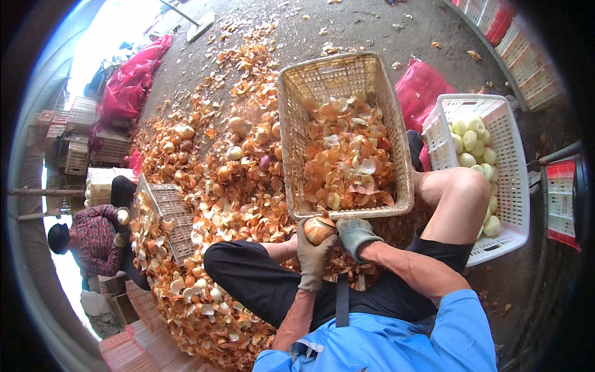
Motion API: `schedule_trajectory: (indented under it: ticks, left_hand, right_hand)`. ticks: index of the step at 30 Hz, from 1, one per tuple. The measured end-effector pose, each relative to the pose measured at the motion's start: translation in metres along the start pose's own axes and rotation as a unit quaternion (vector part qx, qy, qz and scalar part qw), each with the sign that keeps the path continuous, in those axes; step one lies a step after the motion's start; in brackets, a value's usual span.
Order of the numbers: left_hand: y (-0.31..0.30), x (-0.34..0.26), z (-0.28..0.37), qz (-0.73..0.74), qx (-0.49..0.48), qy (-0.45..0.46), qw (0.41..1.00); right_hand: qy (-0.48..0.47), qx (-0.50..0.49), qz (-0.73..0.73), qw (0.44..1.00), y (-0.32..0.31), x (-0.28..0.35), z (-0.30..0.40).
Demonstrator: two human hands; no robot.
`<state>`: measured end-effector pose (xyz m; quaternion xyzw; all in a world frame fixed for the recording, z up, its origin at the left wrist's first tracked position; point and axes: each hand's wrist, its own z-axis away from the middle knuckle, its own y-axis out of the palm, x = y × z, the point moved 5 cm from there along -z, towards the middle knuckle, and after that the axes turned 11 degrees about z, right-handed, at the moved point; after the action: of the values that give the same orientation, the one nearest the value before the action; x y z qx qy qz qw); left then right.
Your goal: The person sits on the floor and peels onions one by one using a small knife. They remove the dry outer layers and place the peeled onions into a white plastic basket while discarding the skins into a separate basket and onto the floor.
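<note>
My left hand [313, 260], in a tan work glove, is closed around an onion [319, 229] with brown, partly loosened skin. Close at its right side is my right hand [357, 237], in a grey-green glove with curled fingers. A thin dark edge shows between that hand and the onion; whether it is a blade in my grip I cannot tell. Both hands are just below the near rim of a dirty beige plastic crate [346, 214]. Onion skins [348, 160] lie heaped inside it. To the right, a white plastic crate [523, 186] holds several peeled onions [469, 139].
Onion skins [251, 195] with unpeeled onions [237, 125] among them cover the floor at left. Another person [95, 239] sits at far left beside a tilted crate [174, 218]. Pink mesh sacks [420, 93] and stacked crates [530, 60] stand around.
</note>
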<state>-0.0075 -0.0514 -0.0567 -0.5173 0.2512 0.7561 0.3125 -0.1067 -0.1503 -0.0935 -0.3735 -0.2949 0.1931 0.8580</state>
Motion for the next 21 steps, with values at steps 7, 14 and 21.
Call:
schedule_trajectory:
  ticks: [7, 14, 21]
  left_hand:
    - [0.007, -0.053, -0.003, 0.040, 0.018, 0.029, 0.999]
    - [0.037, -0.088, -0.036, 0.127, 0.115, 0.029, 0.985]
    - [0.048, -0.084, -0.025, 0.078, 0.082, 0.022, 0.993]
  right_hand:
    - [-0.069, -0.084, -0.006, 0.994, -0.053, -0.003, 0.012]
    - [-0.039, -0.171, -0.035, 0.984, -0.104, -0.012, 0.012]
    - [-0.042, -0.178, 0.097, 0.978, -0.103, -0.018, 0.016]
